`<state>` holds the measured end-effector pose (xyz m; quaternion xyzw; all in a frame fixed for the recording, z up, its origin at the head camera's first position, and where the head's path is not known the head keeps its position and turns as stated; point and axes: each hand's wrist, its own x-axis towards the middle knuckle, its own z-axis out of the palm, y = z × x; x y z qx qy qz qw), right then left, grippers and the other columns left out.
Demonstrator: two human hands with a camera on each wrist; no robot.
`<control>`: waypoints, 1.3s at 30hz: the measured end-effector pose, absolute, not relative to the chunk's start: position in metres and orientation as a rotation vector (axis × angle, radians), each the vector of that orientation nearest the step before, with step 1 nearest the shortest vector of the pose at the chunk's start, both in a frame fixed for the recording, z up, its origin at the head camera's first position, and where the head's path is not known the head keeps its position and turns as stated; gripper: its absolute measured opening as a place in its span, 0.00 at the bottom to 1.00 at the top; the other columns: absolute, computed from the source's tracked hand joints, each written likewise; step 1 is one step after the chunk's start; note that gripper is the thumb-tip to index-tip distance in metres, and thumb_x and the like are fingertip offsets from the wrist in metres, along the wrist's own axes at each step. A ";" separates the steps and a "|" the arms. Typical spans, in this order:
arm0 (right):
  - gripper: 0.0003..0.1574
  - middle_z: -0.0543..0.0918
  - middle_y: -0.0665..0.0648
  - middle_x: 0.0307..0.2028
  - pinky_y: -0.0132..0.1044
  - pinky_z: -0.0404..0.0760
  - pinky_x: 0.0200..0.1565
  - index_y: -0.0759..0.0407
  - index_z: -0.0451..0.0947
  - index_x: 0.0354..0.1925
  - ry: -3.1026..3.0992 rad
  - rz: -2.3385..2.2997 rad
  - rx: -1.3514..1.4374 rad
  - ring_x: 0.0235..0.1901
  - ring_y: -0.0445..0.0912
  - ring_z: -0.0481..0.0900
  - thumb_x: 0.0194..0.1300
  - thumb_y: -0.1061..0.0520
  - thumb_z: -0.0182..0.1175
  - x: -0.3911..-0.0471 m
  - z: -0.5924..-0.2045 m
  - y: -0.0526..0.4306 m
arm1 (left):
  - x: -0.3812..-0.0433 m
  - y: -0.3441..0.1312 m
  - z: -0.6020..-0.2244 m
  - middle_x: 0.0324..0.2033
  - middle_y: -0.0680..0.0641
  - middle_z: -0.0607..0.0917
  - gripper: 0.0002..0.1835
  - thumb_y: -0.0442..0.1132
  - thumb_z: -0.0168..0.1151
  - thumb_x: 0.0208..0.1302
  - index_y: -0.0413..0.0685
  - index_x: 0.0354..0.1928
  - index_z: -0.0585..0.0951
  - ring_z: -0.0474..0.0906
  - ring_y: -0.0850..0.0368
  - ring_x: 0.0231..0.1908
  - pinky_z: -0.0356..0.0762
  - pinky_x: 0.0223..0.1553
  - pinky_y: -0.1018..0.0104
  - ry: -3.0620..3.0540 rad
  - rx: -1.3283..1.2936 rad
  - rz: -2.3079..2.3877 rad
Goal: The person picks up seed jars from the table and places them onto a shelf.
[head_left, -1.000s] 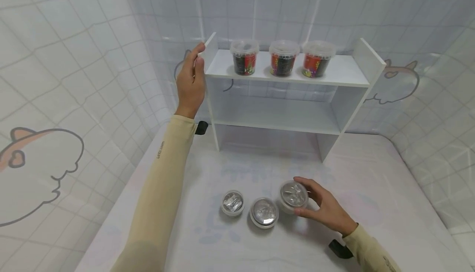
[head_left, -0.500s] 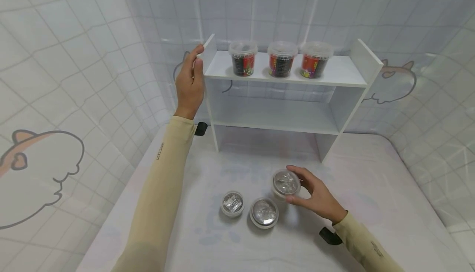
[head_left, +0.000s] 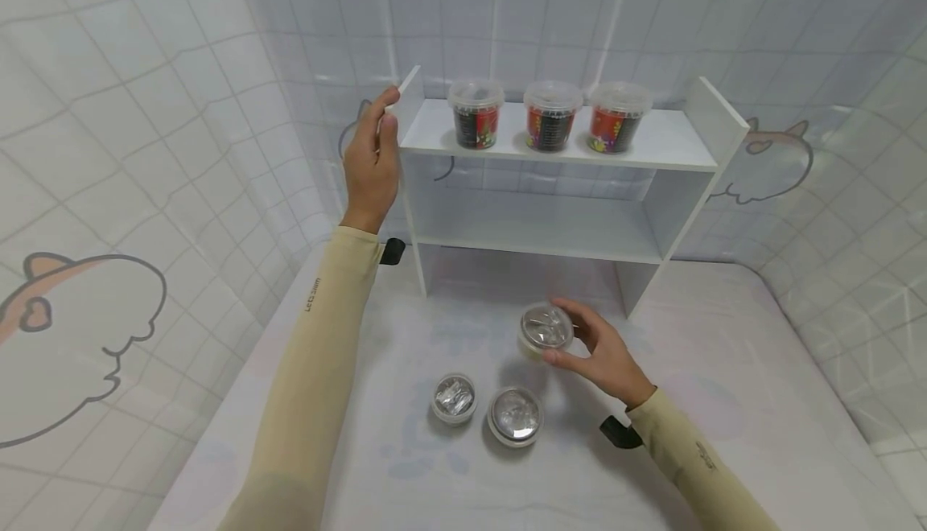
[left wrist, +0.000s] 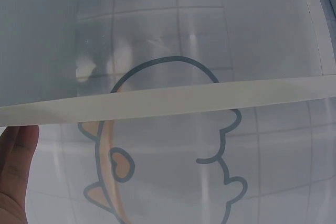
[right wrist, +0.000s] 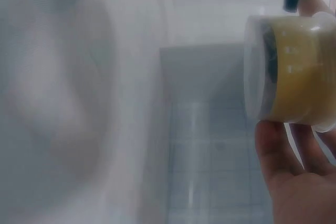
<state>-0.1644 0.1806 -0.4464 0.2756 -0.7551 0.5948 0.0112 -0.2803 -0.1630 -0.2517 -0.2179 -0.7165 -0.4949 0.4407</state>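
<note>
On my head view, the right hand pinches a clear lidded tub between thumb and fingers, with the thumb on the near side. The tub is clear of the table, its lid facing up and its shadow lying below it; my right wrist view shows yellow through its wall. My left hand has its fingers extended and touches the upper left side panel of the white shelf unit; I see no tub in that hand. Cream sleeves cover both forearms, and each wrist carries a black device. Near the held tub, toward the operator's side, two more lidded tubs stand upright on the table: a smaller left tub and, just beside it, a right tub. I note shiny material beneath all three lids. On the unit's top shelf, three printed cups stand upright in a row: the left cup, the middle cup and the right cup. Behind the unit I register a grid-patterned backdrop with cartoon outlines.
</note>
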 end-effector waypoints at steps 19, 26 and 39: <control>0.50 0.78 0.57 0.61 0.37 0.74 0.60 0.53 0.66 0.73 -2.324 1.874 0.867 0.60 0.48 0.76 0.57 0.66 0.75 -0.183 -0.446 0.154 | -0.311 -0.176 -0.270 0.65 0.64 0.77 0.20 0.39 0.49 0.81 0.58 0.69 0.76 0.60 0.59 0.23 0.62 0.32 0.69 -1.820 -0.506 -1.209; 0.51 0.77 0.56 0.62 0.37 0.73 0.61 0.52 0.65 0.74 -2.329 1.885 0.816 0.61 0.49 0.75 0.57 0.65 0.76 -0.185 -0.442 0.148 | -0.297 -0.167 -0.261 0.65 0.55 0.79 0.19 0.35 0.49 0.81 0.46 0.68 0.76 0.57 0.64 0.23 0.60 0.32 0.70 -1.796 -0.501 -1.220; 0.48 0.77 0.52 0.62 0.40 0.72 0.63 0.45 0.67 0.73 -2.294 1.890 0.777 0.60 0.47 0.75 0.60 0.59 0.76 -0.189 -0.427 0.129 | -0.306 -0.173 -0.266 0.64 0.62 0.78 0.20 0.38 0.48 0.81 0.55 0.69 0.76 0.58 0.61 0.22 0.60 0.31 0.69 -1.815 -0.489 -1.227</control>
